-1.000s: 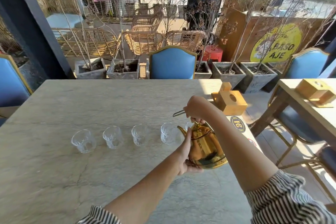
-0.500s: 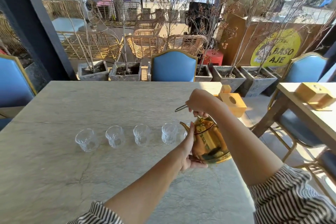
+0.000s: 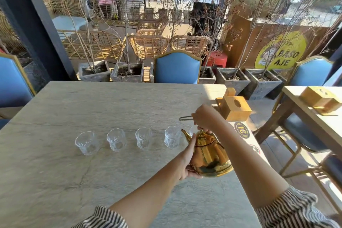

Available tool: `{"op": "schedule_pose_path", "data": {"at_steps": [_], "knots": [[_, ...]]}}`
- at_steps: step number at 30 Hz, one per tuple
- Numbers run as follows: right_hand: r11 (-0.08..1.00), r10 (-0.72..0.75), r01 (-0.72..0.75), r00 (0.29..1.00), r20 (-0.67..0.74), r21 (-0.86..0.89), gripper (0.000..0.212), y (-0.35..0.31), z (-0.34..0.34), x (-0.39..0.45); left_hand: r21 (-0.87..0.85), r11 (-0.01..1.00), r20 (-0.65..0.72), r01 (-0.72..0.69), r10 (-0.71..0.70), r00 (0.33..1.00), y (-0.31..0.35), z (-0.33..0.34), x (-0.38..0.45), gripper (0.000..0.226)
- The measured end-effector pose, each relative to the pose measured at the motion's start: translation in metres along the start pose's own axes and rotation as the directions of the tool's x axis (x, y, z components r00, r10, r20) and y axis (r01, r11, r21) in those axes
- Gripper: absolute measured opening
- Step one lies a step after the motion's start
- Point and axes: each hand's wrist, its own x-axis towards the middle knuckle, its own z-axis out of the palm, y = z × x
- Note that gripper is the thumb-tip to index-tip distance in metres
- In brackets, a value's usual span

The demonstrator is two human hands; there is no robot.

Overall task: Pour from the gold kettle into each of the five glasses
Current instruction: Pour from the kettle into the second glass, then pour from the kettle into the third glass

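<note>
A shiny gold kettle (image 3: 210,155) hangs just above the stone table (image 3: 92,109), tilted with its spout toward the glasses. My right hand (image 3: 204,117) grips its top handle. My left hand (image 3: 187,161) is pressed against the kettle's side and underside. A row of clear glasses stands on the table: far left glass (image 3: 86,142), second (image 3: 116,139), third (image 3: 144,138), fourth (image 3: 172,137). The fifth glass (image 3: 192,131) is mostly hidden behind the spout and my right hand. The spout tip sits between the fourth and fifth glasses.
A yellow wooden tissue box (image 3: 234,106) stands at the table's right edge, with round stickers (image 3: 242,129) beside it. Blue chairs (image 3: 177,69) ring the table. Another table (image 3: 314,114) with a wooden box is at the right.
The kettle and both hands have stayed almost still beside the fourth and fifth glasses; only the camera view shifted slightly.
</note>
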Motion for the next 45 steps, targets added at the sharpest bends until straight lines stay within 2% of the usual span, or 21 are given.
{"op": "schedule_pose_path", "data": {"at_steps": [5, 11, 21, 25, 31, 36, 45], "knots": [[0.997, 0.021, -0.017, 0.999, -0.042, 0.078, 0.032, 0.014, 0.017, -0.008, 0.005, 1.0, -0.029, -0.006, 0.006, 1.0, -0.009, -0.008, 0.011, 0.097], [0.99, -0.044, 0.064, 0.985, -0.165, 0.122, 0.044, 0.029, 0.034, -0.007, -0.002, 0.999, -0.057, -0.037, 0.037, 0.998, -0.016, -0.02, 0.018, 0.094], [0.984, -0.112, 0.139, 0.969, -0.219, 0.113, 0.044, 0.011, 0.04, -0.029, -0.029, 0.995, -0.123, -0.094, 0.09, 0.988, -0.022, -0.044, 0.013, 0.108], [0.98, -0.122, 0.148, 0.975, -0.183, 0.135, 0.041, -0.007, 0.045, -0.032, -0.032, 0.995, -0.139, -0.097, 0.092, 0.986, -0.023, -0.061, 0.006, 0.106], [0.984, -0.13, 0.146, 0.981, -0.145, 0.103, 0.039, -0.039, 0.057, -0.028, -0.046, 0.996, -0.137, -0.08, 0.073, 0.988, -0.022, -0.085, -0.009, 0.092], [0.992, -0.126, 0.127, 0.99, -0.065, 0.014, 0.034, -0.067, 0.064, -0.022, -0.052, 0.996, -0.095, -0.069, 0.063, 0.993, -0.021, -0.099, -0.02, 0.093], [0.997, -0.074, 0.074, 0.997, -0.005, 0.016, 0.031, -0.101, 0.061, -0.02, -0.033, 0.999, -0.066, -0.01, 0.008, 0.998, -0.013, -0.114, -0.03, 0.093]]}}
